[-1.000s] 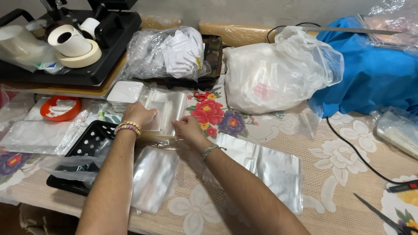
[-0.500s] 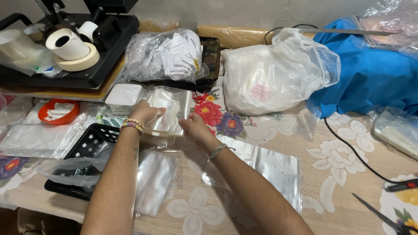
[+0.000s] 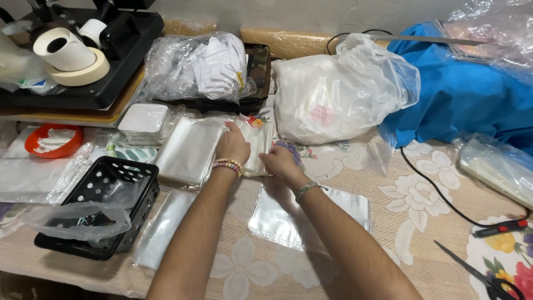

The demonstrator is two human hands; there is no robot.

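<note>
1. Two hands meet over a stack of clear plastic sleeves (image 3: 252, 145) at the middle of the table (image 3: 422, 222), in front of a camouflage box (image 3: 259, 69).
2. The left hand (image 3: 232, 145) lies palm down on the stack, fingers spread and flat rather than curled; it presses and holds nothing closed, seemingly to keep the slippery film from sliding.
3. The right hand (image 3: 280, 162) sits at the stack's near right corner, fingers bent toward the edge. Whether it pinches a sleeve or only touches it, I cannot tell.
4. A second pile of clear bags (image 3: 190, 150) lies just left of the left hand, touching a stack of white square lids (image 3: 143, 121).
5. More flat bags (image 3: 311, 214) lie under the right forearm, and another narrow one (image 3: 164, 230) beside the black perforated basket (image 3: 102, 189), which has a loose plastic bag (image 3: 78, 219) draped over it.
6. Further off: rolls of masking tape (image 3: 66, 55) on a black press, a bulging white bag (image 3: 338, 89), blue cloth (image 3: 466, 94), scissors (image 3: 477, 275) at the near right edge.
</note>
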